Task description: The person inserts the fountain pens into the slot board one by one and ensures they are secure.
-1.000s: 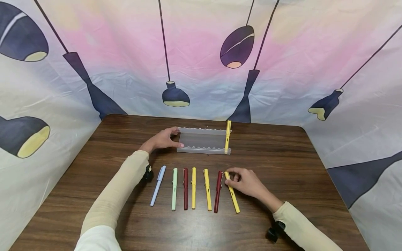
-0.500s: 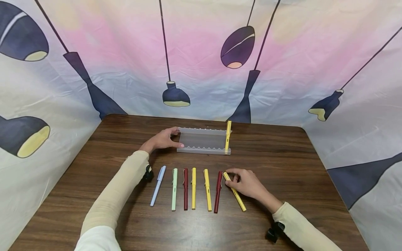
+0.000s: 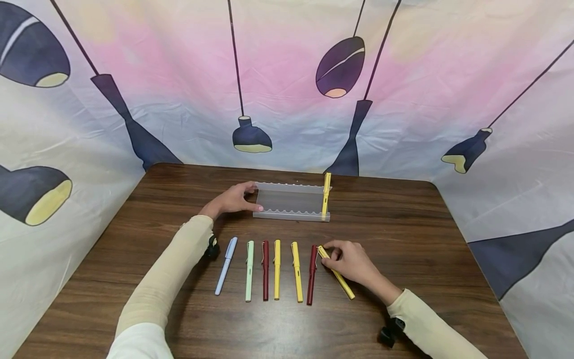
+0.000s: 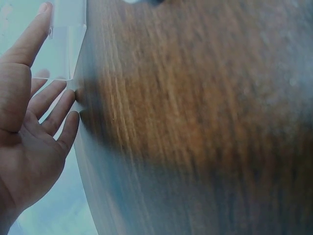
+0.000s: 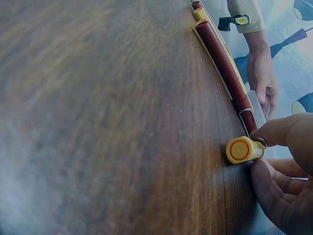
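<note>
The right grip (image 3: 352, 260) pinches a slanted yellow pen (image 3: 340, 278) — the left grip (image 3: 232, 199), spread, touches a clear rack (image 3: 290, 215).

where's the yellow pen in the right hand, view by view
Head: yellow pen, right of centre in the lower half, held by the right hand.
Left wrist: not in it.
Right wrist: right of centre, below the middle, seen end-on.
Shared landmark: the left hand, just left of centre in head, at the left edge in left wrist, upper right in right wrist.
</note>
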Demonstrator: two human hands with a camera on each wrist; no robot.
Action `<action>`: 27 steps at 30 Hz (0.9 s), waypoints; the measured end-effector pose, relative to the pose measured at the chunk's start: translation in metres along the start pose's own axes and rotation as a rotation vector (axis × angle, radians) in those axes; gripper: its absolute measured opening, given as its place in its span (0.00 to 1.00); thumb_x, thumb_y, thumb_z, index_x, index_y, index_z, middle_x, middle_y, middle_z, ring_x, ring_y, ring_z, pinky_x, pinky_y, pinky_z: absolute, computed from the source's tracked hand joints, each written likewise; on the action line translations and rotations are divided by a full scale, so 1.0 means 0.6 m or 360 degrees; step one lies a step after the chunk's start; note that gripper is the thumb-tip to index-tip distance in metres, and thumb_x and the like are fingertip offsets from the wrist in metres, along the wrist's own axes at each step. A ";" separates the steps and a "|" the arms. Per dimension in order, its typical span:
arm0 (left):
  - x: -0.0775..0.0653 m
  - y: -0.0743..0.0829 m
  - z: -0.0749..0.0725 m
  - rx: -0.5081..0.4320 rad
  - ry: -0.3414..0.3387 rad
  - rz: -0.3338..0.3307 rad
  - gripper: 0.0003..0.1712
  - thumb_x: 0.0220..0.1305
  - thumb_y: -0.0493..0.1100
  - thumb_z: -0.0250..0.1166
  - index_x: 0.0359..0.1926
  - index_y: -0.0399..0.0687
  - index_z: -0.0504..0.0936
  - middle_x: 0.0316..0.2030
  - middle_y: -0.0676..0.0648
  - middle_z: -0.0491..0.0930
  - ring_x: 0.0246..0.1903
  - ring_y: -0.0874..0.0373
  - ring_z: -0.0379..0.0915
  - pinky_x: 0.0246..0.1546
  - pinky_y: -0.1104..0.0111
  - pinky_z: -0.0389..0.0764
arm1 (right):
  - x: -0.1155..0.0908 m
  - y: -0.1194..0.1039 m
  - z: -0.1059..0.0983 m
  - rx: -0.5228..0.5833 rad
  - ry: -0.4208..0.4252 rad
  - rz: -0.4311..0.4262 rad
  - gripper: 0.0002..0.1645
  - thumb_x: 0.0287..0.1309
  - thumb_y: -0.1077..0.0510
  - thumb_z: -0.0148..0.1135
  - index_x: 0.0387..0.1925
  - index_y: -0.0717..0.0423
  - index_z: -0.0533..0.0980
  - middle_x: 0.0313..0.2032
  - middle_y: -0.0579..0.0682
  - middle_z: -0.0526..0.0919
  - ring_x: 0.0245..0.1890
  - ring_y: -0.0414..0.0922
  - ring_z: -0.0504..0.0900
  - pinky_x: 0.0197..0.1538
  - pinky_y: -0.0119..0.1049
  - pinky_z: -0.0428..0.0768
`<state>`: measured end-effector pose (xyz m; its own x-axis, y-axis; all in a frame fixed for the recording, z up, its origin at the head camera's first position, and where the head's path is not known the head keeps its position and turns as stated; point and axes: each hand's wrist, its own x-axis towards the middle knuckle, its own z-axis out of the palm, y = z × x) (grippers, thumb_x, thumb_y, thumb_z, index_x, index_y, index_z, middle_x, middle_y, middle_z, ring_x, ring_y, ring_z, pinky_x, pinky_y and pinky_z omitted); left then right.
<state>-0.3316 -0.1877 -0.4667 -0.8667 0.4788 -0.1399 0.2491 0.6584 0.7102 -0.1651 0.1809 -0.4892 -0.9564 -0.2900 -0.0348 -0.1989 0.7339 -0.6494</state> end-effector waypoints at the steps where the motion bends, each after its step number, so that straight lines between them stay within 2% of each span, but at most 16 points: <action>1: 0.000 0.000 0.000 0.0001 -0.0001 0.0000 0.54 0.61 0.52 0.76 0.78 0.37 0.57 0.73 0.34 0.64 0.73 0.39 0.59 0.72 0.46 0.64 | 0.000 0.000 0.000 0.0001 0.0007 0.0002 0.20 0.57 0.55 0.76 0.51 0.57 0.85 0.22 0.37 0.79 0.18 0.35 0.75 0.23 0.30 0.73; 5: 0.000 0.001 0.000 0.0002 -0.0001 -0.0001 0.54 0.61 0.52 0.77 0.77 0.37 0.58 0.73 0.34 0.64 0.73 0.40 0.59 0.72 0.46 0.64 | 0.001 0.001 0.000 0.0019 0.0026 0.0000 0.18 0.56 0.56 0.76 0.48 0.56 0.85 0.21 0.37 0.80 0.18 0.35 0.75 0.23 0.30 0.73; 13: 0.001 -0.001 -0.002 0.0020 0.0000 0.0013 0.53 0.61 0.52 0.76 0.77 0.36 0.58 0.73 0.33 0.64 0.73 0.39 0.60 0.71 0.45 0.64 | 0.000 -0.001 -0.012 0.0067 0.0084 -0.0008 0.06 0.55 0.58 0.77 0.34 0.54 0.87 0.22 0.39 0.80 0.20 0.35 0.75 0.25 0.29 0.74; 18: 0.001 0.000 -0.002 0.0018 0.0000 0.0012 0.53 0.61 0.53 0.77 0.76 0.37 0.59 0.72 0.33 0.65 0.72 0.39 0.60 0.71 0.45 0.64 | 0.000 -0.008 -0.031 0.0111 0.0150 -0.0004 0.06 0.55 0.57 0.77 0.34 0.53 0.86 0.24 0.41 0.81 0.23 0.37 0.76 0.27 0.30 0.76; 27: 0.003 -0.001 -0.002 0.0020 0.0001 0.0008 0.52 0.60 0.53 0.77 0.76 0.37 0.60 0.72 0.34 0.66 0.72 0.39 0.61 0.71 0.45 0.65 | 0.002 -0.025 -0.070 0.0245 0.0300 -0.0125 0.09 0.57 0.58 0.76 0.38 0.56 0.86 0.30 0.46 0.86 0.28 0.39 0.83 0.31 0.31 0.82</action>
<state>-0.3339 -0.1878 -0.4666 -0.8658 0.4817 -0.1357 0.2588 0.6631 0.7024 -0.1721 0.1950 -0.4475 -0.9651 -0.2124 0.1531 -0.2531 0.6075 -0.7529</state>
